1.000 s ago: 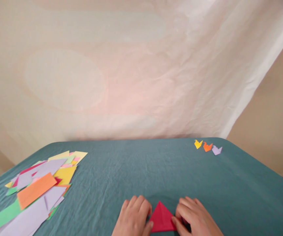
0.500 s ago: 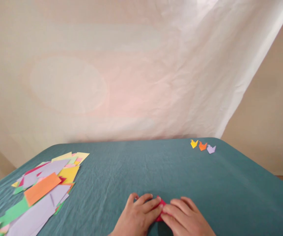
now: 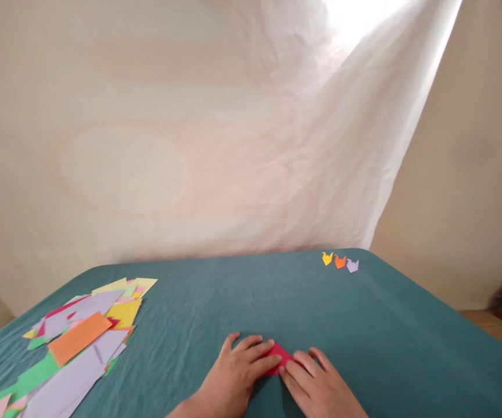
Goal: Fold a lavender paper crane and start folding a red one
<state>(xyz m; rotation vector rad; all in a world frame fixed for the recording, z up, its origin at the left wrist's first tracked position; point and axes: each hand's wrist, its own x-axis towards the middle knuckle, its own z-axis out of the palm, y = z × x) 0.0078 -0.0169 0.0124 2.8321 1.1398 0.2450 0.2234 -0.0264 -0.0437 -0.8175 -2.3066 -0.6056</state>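
Note:
A small folded red paper (image 3: 279, 352) lies on the teal cloth near the table's front edge. My left hand (image 3: 236, 374) rests flat beside it, with its fingertips pressing down on the paper's left part. My right hand (image 3: 316, 386) comes in from the right, fingers stretched out and pressing on the paper's near right edge. Most of the paper is hidden under the fingers of both hands.
A loose pile of coloured paper sheets (image 3: 72, 342) covers the table's left side. Three small folded paper figures, yellow (image 3: 327, 258), orange (image 3: 340, 261) and lilac (image 3: 352, 265), stand in a row at the far right corner. A white sheet hangs behind the teal-covered table (image 3: 408, 348).
The red triangle, open to view a second ago, is now folded smaller and mostly covered, as both hands closed in over it. The view tilted and shifted right.

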